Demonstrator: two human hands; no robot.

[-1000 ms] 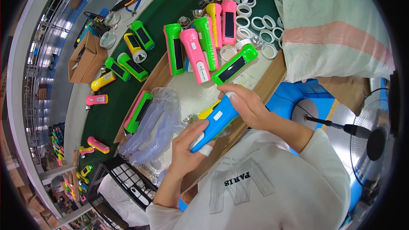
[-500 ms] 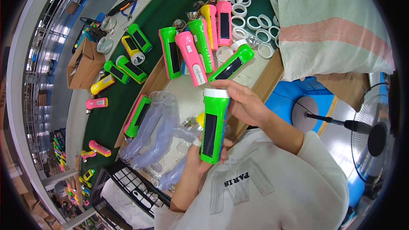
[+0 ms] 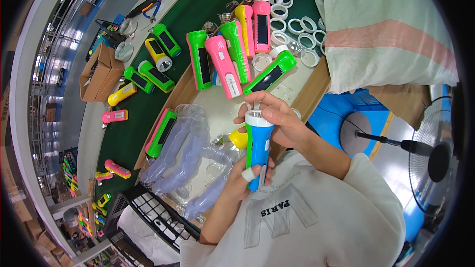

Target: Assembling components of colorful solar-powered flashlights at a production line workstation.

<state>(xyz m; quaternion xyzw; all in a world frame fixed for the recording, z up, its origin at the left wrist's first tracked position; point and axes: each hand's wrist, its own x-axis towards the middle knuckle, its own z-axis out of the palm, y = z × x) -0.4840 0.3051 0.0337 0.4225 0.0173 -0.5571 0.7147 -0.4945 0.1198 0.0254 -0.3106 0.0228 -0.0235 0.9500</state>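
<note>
A blue and green flashlight [image 3: 259, 148] stands nearly upright in front of my chest, its blue side now facing me and its white-ringed head up. My left hand [image 3: 241, 180], with a white wrap on one finger, is closed around the lower body. At the top, my right hand [image 3: 284, 121] curls its fingers around the white ring [image 3: 260, 117], thumb against it. Just beyond, several flashlights lie in a shallow cardboard tray [image 3: 309, 86], among them a pink one [image 3: 222, 66] and a green one [image 3: 271, 74] with a dark panel.
Loose white rings [image 3: 307, 24] lie at the tray's far end. Clear plastic sleeves [image 3: 170, 153] fill its near left. More flashlights [image 3: 156, 76] rest on the green surface beyond. A woven sack [image 3: 386, 34] and a fan [image 3: 438, 158] stand right; a black crate [image 3: 148, 217] sits lower left.
The flashlight has turned about its length, from its green panel side to its blue side. My right fingers have moved around its white head, and its top tips more toward me.
</note>
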